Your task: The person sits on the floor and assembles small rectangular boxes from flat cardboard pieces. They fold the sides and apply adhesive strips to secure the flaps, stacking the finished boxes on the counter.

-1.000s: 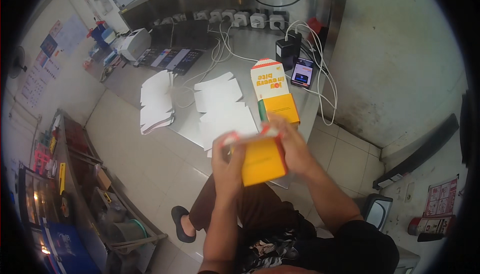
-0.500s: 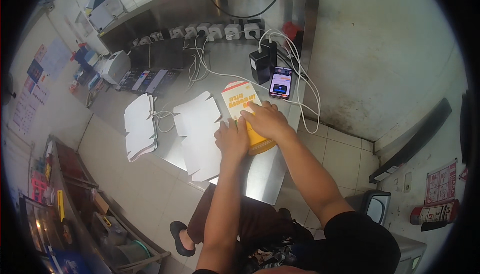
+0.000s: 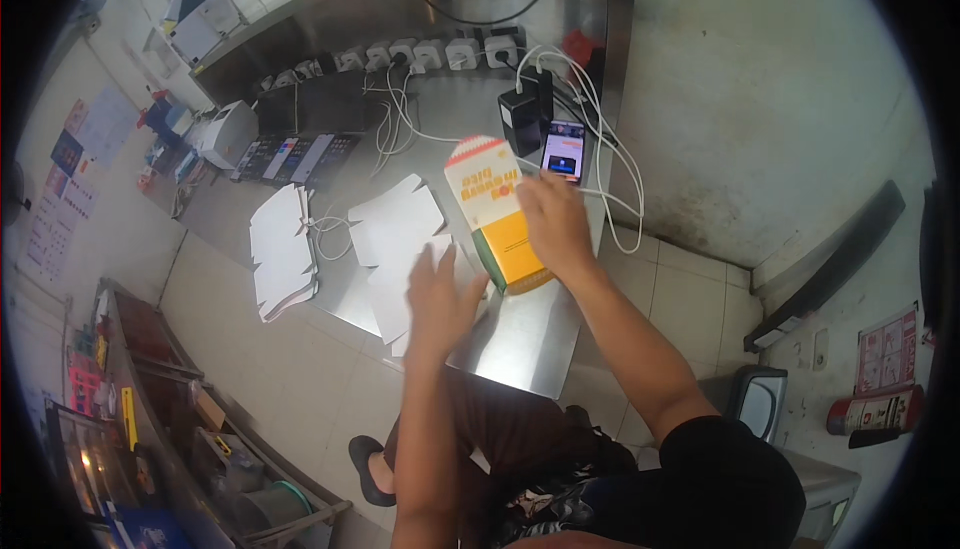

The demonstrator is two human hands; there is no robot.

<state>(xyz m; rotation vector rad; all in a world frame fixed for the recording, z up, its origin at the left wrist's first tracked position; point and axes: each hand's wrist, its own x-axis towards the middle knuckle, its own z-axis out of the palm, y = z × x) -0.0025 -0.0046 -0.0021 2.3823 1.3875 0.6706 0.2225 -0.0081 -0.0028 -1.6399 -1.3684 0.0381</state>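
Note:
A flat yellow, white and green food carton (image 3: 490, 211) with a red-edged rounded flap lies slantwise on the steel table. My right hand (image 3: 556, 227) holds its right edge with the fingers bent over it. Just left of the carton is my left hand (image 3: 440, 301), fingers spread and a little blurred, over the white cut card blanks (image 3: 395, 227); whether it touches them I cannot tell. The blanks are notched along the edges and partly covered by that hand. A second stack of white blanks (image 3: 281, 254) sits further left.
A phone with a lit screen (image 3: 563, 154), a black power bank (image 3: 520, 121) and looping white cables (image 3: 630, 189) lie beyond my right hand. Chargers (image 3: 428, 56) line the back ledge. Several phones (image 3: 300, 157) rest at the far left, beside a white printer (image 3: 228, 134). The table's front edge (image 3: 510, 381) is close to my legs.
My left hand has left the carton and moved left and down, its fingers spreading over the white blanks. My right hand has shifted to the carton's right edge. The view has tilted slightly.

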